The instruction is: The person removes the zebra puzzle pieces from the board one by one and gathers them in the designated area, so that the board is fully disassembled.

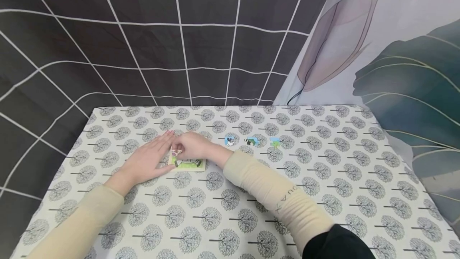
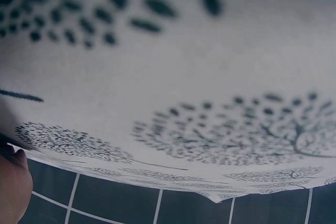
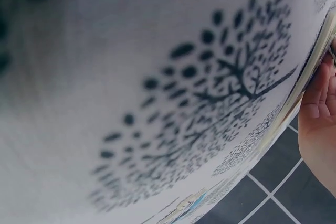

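A small jigsaw puzzle board (image 1: pixel 187 170) with a pale rim and a green picture lies left of centre on the table. My left hand (image 1: pixel 149 159) lies along its left side, fingers stretched out and thumb at the lower left corner. Over the upper part of the board my right hand (image 1: pixel 191 146) has its fingers curled, pinching a small pink-and-white puzzle piece (image 1: pixel 176 152) at the left side. That hand hides much of the picture. In the right wrist view the fingers of my right hand (image 3: pixel 321 114) are at the board's edge (image 3: pixel 299 85).
Three loose puzzle pieces lie in a row right of the board: a zebra-striped one (image 1: pixel 229 141), a green-and-black one (image 1: pixel 251 141) and a blue-and-green one (image 1: pixel 274 142). A tree-print cloth (image 1: pixel 230 199) covers the table. Behind hangs a dark grid curtain (image 1: pixel 208 47).
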`<state>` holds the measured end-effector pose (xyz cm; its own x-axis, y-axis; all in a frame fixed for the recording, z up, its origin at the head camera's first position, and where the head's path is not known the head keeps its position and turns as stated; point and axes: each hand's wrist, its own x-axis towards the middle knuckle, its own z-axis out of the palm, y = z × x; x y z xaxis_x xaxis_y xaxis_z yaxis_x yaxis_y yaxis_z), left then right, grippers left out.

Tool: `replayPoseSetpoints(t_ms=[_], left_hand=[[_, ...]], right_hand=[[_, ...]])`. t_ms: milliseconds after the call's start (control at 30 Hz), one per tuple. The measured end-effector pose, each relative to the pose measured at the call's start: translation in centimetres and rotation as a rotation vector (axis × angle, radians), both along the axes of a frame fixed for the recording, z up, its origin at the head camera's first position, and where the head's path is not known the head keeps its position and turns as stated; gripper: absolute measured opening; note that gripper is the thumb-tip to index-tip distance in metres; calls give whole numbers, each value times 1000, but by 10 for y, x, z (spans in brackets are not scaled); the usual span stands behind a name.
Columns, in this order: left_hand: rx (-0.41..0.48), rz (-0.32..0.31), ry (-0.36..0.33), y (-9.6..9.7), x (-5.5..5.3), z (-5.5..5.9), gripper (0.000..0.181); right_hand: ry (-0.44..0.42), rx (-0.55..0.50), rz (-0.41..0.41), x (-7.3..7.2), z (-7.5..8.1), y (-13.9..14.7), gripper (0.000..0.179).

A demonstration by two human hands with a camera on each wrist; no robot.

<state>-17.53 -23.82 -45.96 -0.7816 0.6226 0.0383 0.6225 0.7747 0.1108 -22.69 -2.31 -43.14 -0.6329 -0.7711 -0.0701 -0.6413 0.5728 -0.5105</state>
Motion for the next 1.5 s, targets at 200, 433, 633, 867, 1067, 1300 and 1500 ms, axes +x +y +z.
replayPoseSetpoints(t_ms=[200, 433, 633, 867, 1067, 1300, 1500], left_hand=[[-1, -2, -3, 1, 0, 1, 90], [-12, 4, -10, 0, 0, 0, 91], [-9, 10, -2, 0, -1, 0, 92], [10, 8, -7, 2, 0, 2, 93], [9, -4, -7, 2, 0, 3, 91], [18, 5, -5, 0, 2, 1, 91], [39, -1, 11, 1, 1, 1, 91]], right_hand=[[-38, -6, -10, 0, 4, 1, 15], [-97, -71, -32, -4, 13, 8, 24], [-152, -106, -38, -9, 25, 29, 20], [-208, -73, -56, -14, 31, 72, 17], [-237, 1, -109, -9, 29, 110, 16], [-257, 28, -111, 1, 21, 138, 18], [-295, 12, -129, 9, 14, 148, 19]])
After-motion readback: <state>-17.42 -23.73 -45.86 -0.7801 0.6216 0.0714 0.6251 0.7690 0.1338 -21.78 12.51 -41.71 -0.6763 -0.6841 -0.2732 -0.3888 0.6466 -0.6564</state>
